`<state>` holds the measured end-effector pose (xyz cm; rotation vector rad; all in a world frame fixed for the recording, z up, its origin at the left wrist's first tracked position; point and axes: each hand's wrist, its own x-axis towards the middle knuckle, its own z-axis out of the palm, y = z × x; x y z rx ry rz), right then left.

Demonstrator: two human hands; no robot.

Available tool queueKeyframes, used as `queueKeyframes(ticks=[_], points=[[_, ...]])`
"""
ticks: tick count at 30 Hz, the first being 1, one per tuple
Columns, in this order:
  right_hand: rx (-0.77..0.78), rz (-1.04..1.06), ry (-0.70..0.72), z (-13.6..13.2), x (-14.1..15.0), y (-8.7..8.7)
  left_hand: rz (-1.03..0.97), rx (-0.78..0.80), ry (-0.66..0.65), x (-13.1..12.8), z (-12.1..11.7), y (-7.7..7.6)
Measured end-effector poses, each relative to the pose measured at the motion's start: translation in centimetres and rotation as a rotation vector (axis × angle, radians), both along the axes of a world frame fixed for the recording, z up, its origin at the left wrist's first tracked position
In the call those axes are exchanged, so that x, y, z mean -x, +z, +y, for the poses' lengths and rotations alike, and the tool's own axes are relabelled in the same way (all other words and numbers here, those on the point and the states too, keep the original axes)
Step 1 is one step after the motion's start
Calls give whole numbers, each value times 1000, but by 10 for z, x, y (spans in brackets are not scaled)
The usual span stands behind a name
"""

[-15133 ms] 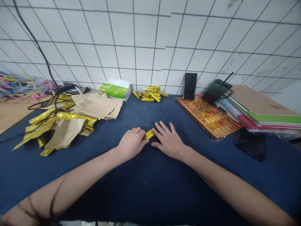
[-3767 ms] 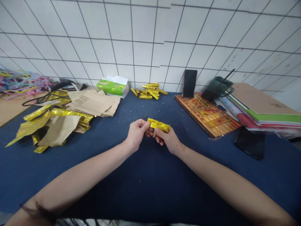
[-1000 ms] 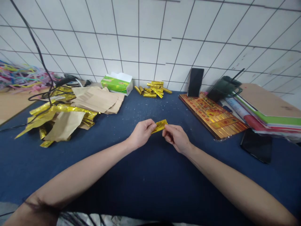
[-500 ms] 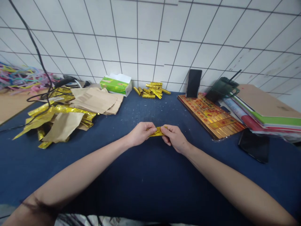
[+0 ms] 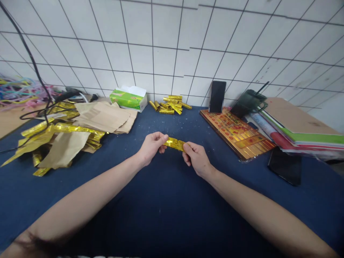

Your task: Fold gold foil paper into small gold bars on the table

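Note:
A shiny gold foil paper strip (image 5: 175, 144), narrow and flat-looking, is stretched between my two hands above the dark blue table. My left hand (image 5: 153, 146) pinches its left end between thumb and fingers. The right end is gripped by my right hand (image 5: 196, 157), thumb on top. Whether the strip is folded or rolled I cannot tell. Beyond my hands, against the wall, lies a small pile of gold foil paper rolls (image 5: 170, 105). Gold foil sheets (image 5: 72, 127) lie mixed with brown paper (image 5: 100, 116) on the left.
A green tissue box (image 5: 129, 98), a propped phone (image 5: 217, 96) and a dark mug (image 5: 248, 104) stand near the wall. On the right are a red-gold packet (image 5: 239, 138), stacked papers (image 5: 303, 122) and a black device (image 5: 285, 166). A black cable (image 5: 34, 64) hangs at left.
My hands have moved apart, the left going left and slightly up, so more of the gold strip shows between them. The camera view has shifted a little.

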<state>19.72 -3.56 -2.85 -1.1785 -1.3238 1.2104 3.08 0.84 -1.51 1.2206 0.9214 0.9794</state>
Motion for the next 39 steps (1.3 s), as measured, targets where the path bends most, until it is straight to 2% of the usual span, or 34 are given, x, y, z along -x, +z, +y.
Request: queueKeyframes(ticks=[5, 10, 14, 19, 22, 26, 29, 32, 35, 39], points=[[-10, -26, -6, 0, 2, -2, 48, 64, -154, -6, -10, 3], [-5, -87, 21, 0, 0, -3, 167, 73, -168, -6, -10, 4], [-32, -129, -2, 0, -2, -4, 191, 79, -170, -2, -6, 4], [-37, -136, -29, 2, -2, -4, 191, 112, -252, 5, -1, 7], [-39, -137, -39, 3, -2, -4, 257, 97, -287, 9, 3, 6], [-20, -70, -50, 4, -3, -2, 299, 7, -232, 10, 4, 4], [-4, 51, -28, 5, -4, 0, 170, -3, -103, 7, 2, 2], [11, 85, 87, 5, -3, 3, 47, 31, -30, 2, -3, 2], [43, 58, 187, 2, 1, 3, 27, 59, -81, -6, -12, 3], [86, 62, 120, 0, 6, 3, 30, 59, -160, -13, -20, 3]])
